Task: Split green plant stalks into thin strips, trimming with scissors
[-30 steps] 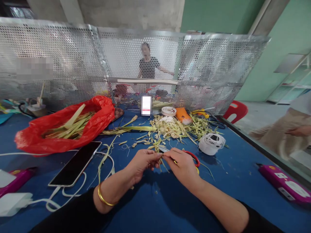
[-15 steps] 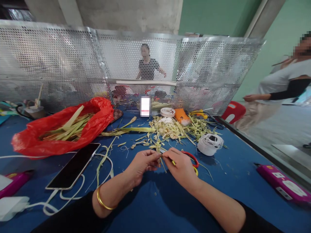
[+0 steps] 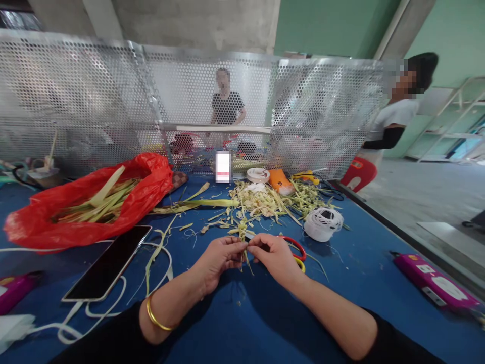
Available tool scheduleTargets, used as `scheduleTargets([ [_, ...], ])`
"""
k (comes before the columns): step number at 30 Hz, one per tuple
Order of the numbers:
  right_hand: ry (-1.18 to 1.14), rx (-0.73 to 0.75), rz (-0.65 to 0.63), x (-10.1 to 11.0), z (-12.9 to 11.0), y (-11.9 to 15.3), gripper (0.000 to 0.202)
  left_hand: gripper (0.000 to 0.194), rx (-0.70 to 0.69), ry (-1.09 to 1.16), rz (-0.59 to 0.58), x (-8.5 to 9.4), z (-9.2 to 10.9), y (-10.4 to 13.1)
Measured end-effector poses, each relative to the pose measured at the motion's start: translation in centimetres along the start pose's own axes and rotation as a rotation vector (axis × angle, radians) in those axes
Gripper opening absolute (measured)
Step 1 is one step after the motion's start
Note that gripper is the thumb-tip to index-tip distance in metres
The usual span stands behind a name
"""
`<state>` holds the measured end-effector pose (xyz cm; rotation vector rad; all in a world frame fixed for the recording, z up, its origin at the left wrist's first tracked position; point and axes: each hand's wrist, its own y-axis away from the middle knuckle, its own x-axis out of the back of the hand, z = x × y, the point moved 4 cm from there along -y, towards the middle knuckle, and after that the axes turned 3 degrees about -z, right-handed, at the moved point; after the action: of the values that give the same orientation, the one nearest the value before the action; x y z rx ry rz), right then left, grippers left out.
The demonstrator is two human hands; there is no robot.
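Observation:
My left hand (image 3: pixel 223 258) is closed, thumb and fingers pinching a small knotted bundle of pale green plant strips (image 3: pixel 243 230). Loose ends of the strips hang below its fingertips. Against the same bundle, my right hand (image 3: pixel 275 258) pinches with thumb and forefinger, tips meeting those of the left. Scissors with red and yellow handles (image 3: pixel 298 246) show behind my right hand, their blade partly visible beyond the fingers. Whether the right palm bears them or they lie on the table, I cannot tell. A heap of curled strips (image 3: pixel 261 199) lies just beyond both hands.
On the blue table (image 3: pixel 235 328) a red plastic bag (image 3: pixel 151 172) of long strips stands left, beside a tablet-like device (image 3: pixel 108 265) and white cable. A white cord roll (image 3: pixel 323 225) and purple packet (image 3: pixel 434 283) are right. Behind a perforated screen (image 3: pixel 212 58) stands a person (image 3: pixel 227 108).
The view has swung slightly right. My right fingers have drawn in tighter on the strips, and the yellow piece between them no longer shows. A person at the right has walked farther off.

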<state>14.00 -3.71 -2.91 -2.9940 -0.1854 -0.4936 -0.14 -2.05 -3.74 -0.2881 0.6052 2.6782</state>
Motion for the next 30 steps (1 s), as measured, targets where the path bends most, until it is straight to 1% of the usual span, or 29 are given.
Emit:
scheduleTargets([
  [1, 0.019, 0.007, 0.004, 0.0, 0.0, 0.0, 0.008, 0.031, 0.0, -0.012, 0.015, 0.0, 0.0, 0.0],
  [3, 0.128, 0.093, 0.048, 0.1, -0.5, 0.2, 0.008, 0.033, -0.023, -0.066, 0.041, -0.1, 0.3, 0.1],
  [5, 0.254, 0.214, 0.104, 0.2, -1.2, 0.6, 0.011, 0.034, -0.085, -0.145, 0.046, -0.4, 0.7, 0.1],
  [7, 0.289, 0.265, 0.137, 0.3, -1.6, 0.8, 0.013, 0.035, -0.165, -0.215, 0.039, -0.7, 1.3, 0.1],
  [10, 0.206, 0.181, 0.143, 0.4, -1.4, 0.8, 0.014, 0.035, -0.23, -0.262, 0.044, -0.8, 1.7, 0.1],
  [12, 0.182, 0.139, 0.139, 0.5, -1.1, 0.7, 0.014, 0.035, -0.207, -0.243, 0.045, -0.8, 1.5, 0.0],
  [14, 0.229, 0.169, 0.145, 0.5, -1.1, 0.6, 0.014, 0.037, -0.159, -0.193, 0.035, -0.7, 1.1, 0.0],
  [16, 0.306, 0.249, 0.151, 0.5, -1.2, 0.7, 0.013, 0.038, -0.122, -0.153, 0.027, -0.6, 0.7, 0.0],
  [19, 0.402, 0.323, 0.145, 0.3, -1.3, 0.8, 0.013, 0.034, -0.13, -0.166, 0.059, -0.4, 0.7, 0.0],
  [23, 0.467, 0.307, 0.144, 0.3, -1.2, 0.9, 0.014, 0.03, -0.181, -0.239, 0.092, -0.3, 0.9, 0.1],
  [26, 0.48, 0.31, 0.14, 0.3, -1.3, 0.9, 0.015, 0.029, -0.197, -0.279, 0.1, -0.4, 1.1, 0.1],
  [30, 0.47, 0.321, 0.148, 0.4, -1.3, 0.9, 0.015, 0.026, -0.252, -0.324, 0.151, -0.4, 1.6, 0.4],
])
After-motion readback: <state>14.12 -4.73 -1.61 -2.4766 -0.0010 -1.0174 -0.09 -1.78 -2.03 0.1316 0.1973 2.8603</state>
